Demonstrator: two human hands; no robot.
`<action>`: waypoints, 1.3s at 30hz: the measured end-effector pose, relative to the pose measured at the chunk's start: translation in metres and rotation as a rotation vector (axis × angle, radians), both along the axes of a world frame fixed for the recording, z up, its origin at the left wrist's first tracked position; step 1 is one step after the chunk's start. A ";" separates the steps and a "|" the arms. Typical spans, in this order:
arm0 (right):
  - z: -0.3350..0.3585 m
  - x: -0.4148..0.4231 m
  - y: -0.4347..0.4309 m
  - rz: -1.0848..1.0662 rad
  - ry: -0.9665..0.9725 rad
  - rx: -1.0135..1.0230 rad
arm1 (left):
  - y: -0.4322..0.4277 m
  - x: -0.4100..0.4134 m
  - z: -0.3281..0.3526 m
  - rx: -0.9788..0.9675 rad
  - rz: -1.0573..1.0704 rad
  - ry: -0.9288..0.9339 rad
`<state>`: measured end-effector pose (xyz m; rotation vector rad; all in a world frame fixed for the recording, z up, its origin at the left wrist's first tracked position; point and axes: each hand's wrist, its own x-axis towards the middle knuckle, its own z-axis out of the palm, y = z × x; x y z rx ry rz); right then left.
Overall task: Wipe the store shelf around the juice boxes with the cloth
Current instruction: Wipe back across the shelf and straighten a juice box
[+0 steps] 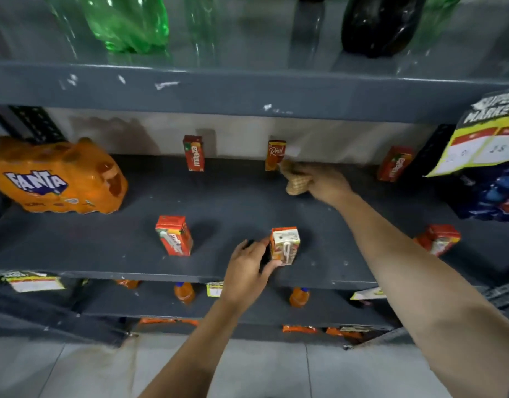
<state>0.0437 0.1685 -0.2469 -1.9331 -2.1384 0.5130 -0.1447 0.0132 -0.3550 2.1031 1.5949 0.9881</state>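
Several small juice boxes stand on the dark grey shelf [224, 202]. My right hand [323, 180] reaches to the back and grips a bunched tan cloth [295, 178], which presses on the shelf beside the rear orange juice box [274, 155]. My left hand [247, 267] holds the front middle juice box [284, 245] by its left side near the front edge. Other red boxes stand at the rear left [193, 153], rear right [394, 163], front left [174, 235] and front right [437, 239].
An orange Fanta multipack [58, 176] lies at the shelf's left. A dark blue pack [491, 193] and a hanging price sign [486, 136] crowd the right end. Green and dark bottles [129, 21] stand on the shelf above; orange bottles [184, 293] sit below.
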 end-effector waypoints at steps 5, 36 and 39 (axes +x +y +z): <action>-0.028 -0.046 0.010 0.282 -0.207 -0.121 | 0.006 -0.002 0.000 -0.029 -0.022 0.078; -0.042 0.010 0.052 0.003 -0.269 -0.040 | 0.020 -0.018 -0.019 -0.124 0.167 0.419; -0.067 0.005 0.022 -0.025 -0.354 -0.012 | 0.020 -0.018 -0.019 -0.111 0.166 0.400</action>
